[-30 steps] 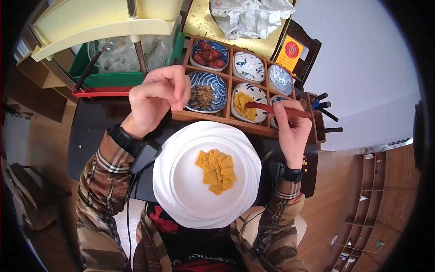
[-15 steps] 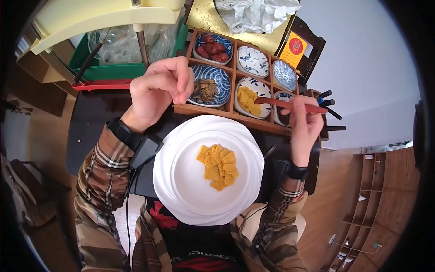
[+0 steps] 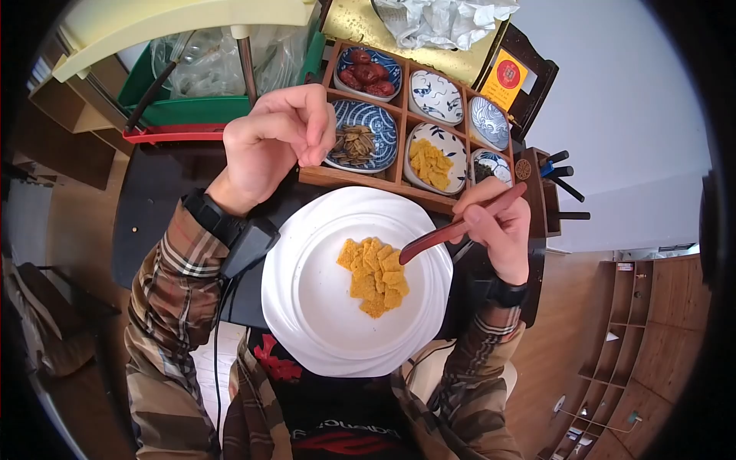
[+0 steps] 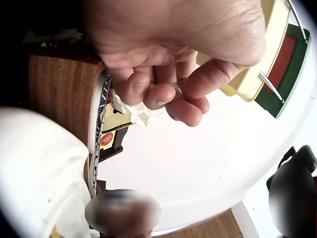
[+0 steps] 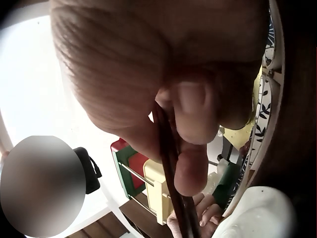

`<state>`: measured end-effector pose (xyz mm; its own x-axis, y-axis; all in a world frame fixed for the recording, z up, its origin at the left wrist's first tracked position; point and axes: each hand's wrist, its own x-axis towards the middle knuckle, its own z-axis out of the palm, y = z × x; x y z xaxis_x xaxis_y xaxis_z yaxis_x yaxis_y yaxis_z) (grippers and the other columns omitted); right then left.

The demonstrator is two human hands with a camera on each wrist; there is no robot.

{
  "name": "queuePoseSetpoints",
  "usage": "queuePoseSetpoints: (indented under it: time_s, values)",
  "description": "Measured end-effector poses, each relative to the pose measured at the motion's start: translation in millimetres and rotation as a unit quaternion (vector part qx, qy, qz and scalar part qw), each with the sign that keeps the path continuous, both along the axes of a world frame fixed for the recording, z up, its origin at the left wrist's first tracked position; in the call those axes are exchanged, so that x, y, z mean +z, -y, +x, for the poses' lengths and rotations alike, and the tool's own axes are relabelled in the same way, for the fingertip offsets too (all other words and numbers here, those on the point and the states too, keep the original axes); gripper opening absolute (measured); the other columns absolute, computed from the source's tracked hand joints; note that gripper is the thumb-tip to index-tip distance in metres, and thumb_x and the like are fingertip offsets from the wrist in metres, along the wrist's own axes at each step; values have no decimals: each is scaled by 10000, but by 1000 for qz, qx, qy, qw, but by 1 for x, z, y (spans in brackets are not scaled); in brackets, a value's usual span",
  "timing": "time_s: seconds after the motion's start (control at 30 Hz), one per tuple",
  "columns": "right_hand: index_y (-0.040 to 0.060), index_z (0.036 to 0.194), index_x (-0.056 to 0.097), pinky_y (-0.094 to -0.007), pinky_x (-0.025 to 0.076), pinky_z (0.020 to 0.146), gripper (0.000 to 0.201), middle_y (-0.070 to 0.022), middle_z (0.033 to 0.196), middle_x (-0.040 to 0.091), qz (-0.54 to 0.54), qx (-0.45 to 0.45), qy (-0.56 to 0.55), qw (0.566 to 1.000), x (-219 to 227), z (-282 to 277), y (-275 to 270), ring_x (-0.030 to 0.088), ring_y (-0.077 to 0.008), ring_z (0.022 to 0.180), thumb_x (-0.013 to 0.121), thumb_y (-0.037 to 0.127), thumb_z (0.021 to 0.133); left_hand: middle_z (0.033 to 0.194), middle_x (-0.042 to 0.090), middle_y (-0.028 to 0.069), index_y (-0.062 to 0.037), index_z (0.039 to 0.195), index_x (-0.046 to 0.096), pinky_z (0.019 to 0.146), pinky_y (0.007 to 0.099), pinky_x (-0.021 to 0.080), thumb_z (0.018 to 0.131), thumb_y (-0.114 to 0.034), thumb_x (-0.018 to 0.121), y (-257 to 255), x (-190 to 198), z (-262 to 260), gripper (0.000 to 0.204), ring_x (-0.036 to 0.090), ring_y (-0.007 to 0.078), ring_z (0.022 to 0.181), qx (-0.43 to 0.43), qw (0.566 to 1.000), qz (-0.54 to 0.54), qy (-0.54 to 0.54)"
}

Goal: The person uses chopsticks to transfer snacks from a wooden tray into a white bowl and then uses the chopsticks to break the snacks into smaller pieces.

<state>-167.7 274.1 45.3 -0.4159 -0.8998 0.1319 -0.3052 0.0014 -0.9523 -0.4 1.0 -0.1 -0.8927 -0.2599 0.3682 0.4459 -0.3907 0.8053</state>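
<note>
In the head view, my right hand [image 3: 497, 230] grips reddish-brown wooden tongs [image 3: 441, 238]. Their tip points left and down to the right edge of the pile of yellow crisps [image 3: 374, 280] on the white wavy-rimmed plate [image 3: 287, 238]. The right wrist view shows the tongs [image 5: 168, 168] pinched between thumb and fingers. My left hand [image 3: 276, 146] hovers beside the blue patterned bowl of seeds [image 3: 353, 146], its fingers loosely curled. Nothing shows held in that left hand [image 4: 163, 84]. Behind the plate, more yellow crisps [image 3: 429, 163] lie in a leaf-patterned bowl [image 3: 456, 153].
A divided wooden tray [image 3: 326, 177] holds the bowls, one with red dates [image 3: 366, 74]. At the back left stands a green bin [image 3: 184, 113] with plastic bags. A pen holder [image 3: 543, 201] is at the tray's right. Crumpled white paper [image 3: 445, 23] lies behind.
My right hand has swung the tongs from the bowl of crisps down to the pile on the plate. The left hand stays raised by the seeds, almost unmoved.
</note>
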Motion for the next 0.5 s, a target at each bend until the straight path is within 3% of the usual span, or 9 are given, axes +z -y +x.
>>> queuePoseSetpoints:
  time_s: [0.13,0.2,0.23,0.3,0.5]
  values:
    - [10,988,655,-191,349,525,150,-14,716,636,-41,-74,12,996,-5,1,7,534,-49,583,610,152,994,618,519,70,-74,699,463,564,266,358,734,-136,492,-3,5,0,76,442,147,572,18,999,1,30]
    - [32,973,656,-172,308,522,136,13,722,629,-122,-204,61,969,-13,-11,9,465,-13,570,624,161,1000,620,520,71,-74,699,464,561,265,357,733,-136,494,-2,3,0,76,442,146,571,19,999,2,29]
    - [32,973,656,-172,308,522,136,13,722,629,-123,-204,60,969,-14,-15,9,465,-13,570,624,161,1000,648,538,83,-57,719,489,559,253,362,739,-137,487,0,0,0,83,461,138,582,9,1000,5,18]
    - [50,969,654,-164,274,512,139,21,719,626,-92,-300,-10,949,-15,-23,10,413,8,556,627,180,1009,676,555,94,-39,740,513,557,242,367,746,-138,480,1,-1,0,105,479,130,593,-1,1000,7,7]
    - [37,1011,666,-177,317,549,148,8,742,651,-74,-261,-95,958,-17,-18,15,482,-1,606,621,178,1018,676,556,97,-38,738,515,562,241,368,742,-135,480,-1,1,0,103,482,133,594,5,1000,2,8]
